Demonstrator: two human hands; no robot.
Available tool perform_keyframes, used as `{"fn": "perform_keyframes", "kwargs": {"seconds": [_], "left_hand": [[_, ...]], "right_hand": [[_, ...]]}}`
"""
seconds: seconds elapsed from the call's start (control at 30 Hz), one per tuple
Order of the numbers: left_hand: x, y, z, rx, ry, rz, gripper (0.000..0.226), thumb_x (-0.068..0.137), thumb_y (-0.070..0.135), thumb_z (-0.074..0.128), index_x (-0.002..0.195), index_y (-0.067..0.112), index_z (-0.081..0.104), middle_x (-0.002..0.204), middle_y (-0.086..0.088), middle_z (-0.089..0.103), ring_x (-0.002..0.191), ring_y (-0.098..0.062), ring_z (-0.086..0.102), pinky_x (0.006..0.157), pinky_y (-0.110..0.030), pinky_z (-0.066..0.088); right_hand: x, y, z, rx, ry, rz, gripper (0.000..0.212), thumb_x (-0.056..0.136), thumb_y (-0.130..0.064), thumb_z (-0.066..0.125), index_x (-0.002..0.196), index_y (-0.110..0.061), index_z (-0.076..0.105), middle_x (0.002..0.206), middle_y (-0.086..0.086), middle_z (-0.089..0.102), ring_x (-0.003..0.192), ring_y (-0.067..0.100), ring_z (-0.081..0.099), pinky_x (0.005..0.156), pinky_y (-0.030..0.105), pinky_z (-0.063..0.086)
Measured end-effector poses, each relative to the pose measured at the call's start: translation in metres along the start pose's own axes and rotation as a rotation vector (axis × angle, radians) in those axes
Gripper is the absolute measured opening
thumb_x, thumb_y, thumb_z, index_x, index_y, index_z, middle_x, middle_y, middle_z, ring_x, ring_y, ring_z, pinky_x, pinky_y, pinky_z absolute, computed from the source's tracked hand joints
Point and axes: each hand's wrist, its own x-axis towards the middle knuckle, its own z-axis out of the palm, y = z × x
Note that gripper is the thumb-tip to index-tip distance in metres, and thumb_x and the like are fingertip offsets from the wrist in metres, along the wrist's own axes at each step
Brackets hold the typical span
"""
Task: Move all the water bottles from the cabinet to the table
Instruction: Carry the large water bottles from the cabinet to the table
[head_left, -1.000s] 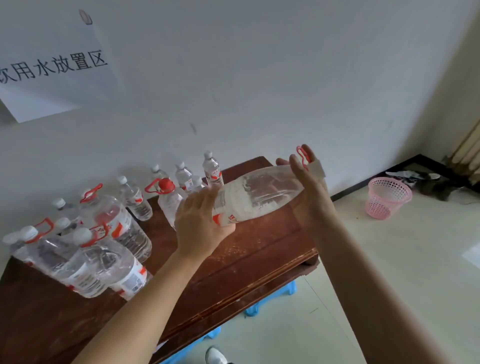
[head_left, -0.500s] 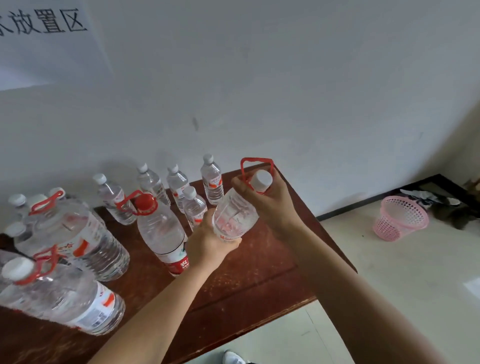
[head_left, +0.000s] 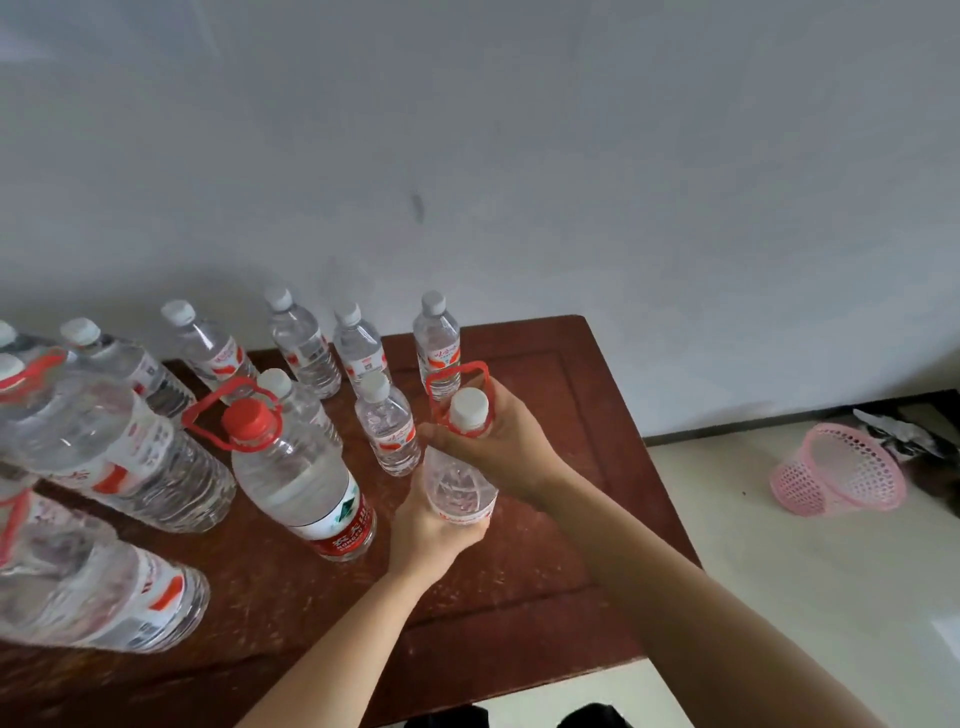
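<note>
A large clear water bottle (head_left: 459, 486) with a white cap and red carry handle stands nearly upright over the brown wooden table (head_left: 566, 530). My right hand (head_left: 498, 441) grips its neck just under the cap. My left hand (head_left: 428, 535) is wrapped around its lower body from the left. Whether its base touches the table is hidden by my left hand. A red-capped large bottle (head_left: 301, 483) stands just to the left. Several small bottles (head_left: 387, 426) stand behind, toward the wall.
More large bottles (head_left: 119, 447) crowd the table's left side, one (head_left: 88, 587) near the front edge. The table's right part is bare wood. A pink basket (head_left: 839, 470) lies tipped on the floor at the right, by the wall.
The bottle went from lying sideways between my hands to upright and has come down toward the table beside the red-capped bottle. My view has moved closer and tilted down.
</note>
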Motion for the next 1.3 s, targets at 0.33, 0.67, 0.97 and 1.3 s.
{"fn": "perform_keyframes", "kwargs": {"seconds": [0.33,0.67,0.97,1.3], "left_hand": [[-0.03,-0.002,-0.014,0.2,-0.006,-0.008,0.081,0.076,0.044,0.082,0.145,0.034,0.041,0.139,0.019,0.056,0.129,-0.005,0.054,0.101,-0.022,0.044],[-0.177,-0.015,-0.023,0.466,0.647,-0.257,0.062,0.1,0.054,0.036,0.148,0.017,0.048,0.153,-0.012,0.047,0.139,-0.034,0.045,0.11,-0.052,0.04],[-0.335,0.015,-0.091,0.579,1.032,-0.411,0.061,0.102,0.053,0.027,0.152,0.021,0.042,0.161,-0.011,0.035,0.146,-0.034,0.035,0.116,-0.053,0.031],[-0.641,-0.023,-0.208,0.776,1.338,-0.627,0.056,0.104,0.046,0.031,0.153,0.02,0.037,0.163,-0.01,0.029,0.15,-0.035,0.027,0.115,-0.061,0.029]], "right_hand": [[-0.001,0.019,-0.012,-0.129,-0.237,-0.151,0.048,0.085,-0.062,0.072,0.123,-0.035,0.058,0.119,-0.014,0.068,0.112,0.005,0.064,0.1,0.04,0.053],[-0.08,0.112,-0.014,-0.428,-0.133,-0.336,0.103,0.088,-0.071,0.058,0.161,-0.035,-0.006,0.166,-0.001,-0.027,0.155,0.021,-0.013,0.124,0.054,0.014],[-0.167,0.021,0.081,-0.361,-0.346,-0.878,0.086,0.096,-0.062,0.055,0.163,-0.024,0.016,0.169,0.015,-0.007,0.157,0.036,-0.001,0.122,0.063,0.016],[-0.412,-0.088,0.297,-0.049,-0.636,-1.136,0.081,0.098,-0.063,0.049,0.162,-0.025,0.017,0.17,0.012,-0.002,0.157,0.032,0.001,0.123,0.06,0.015]]}}
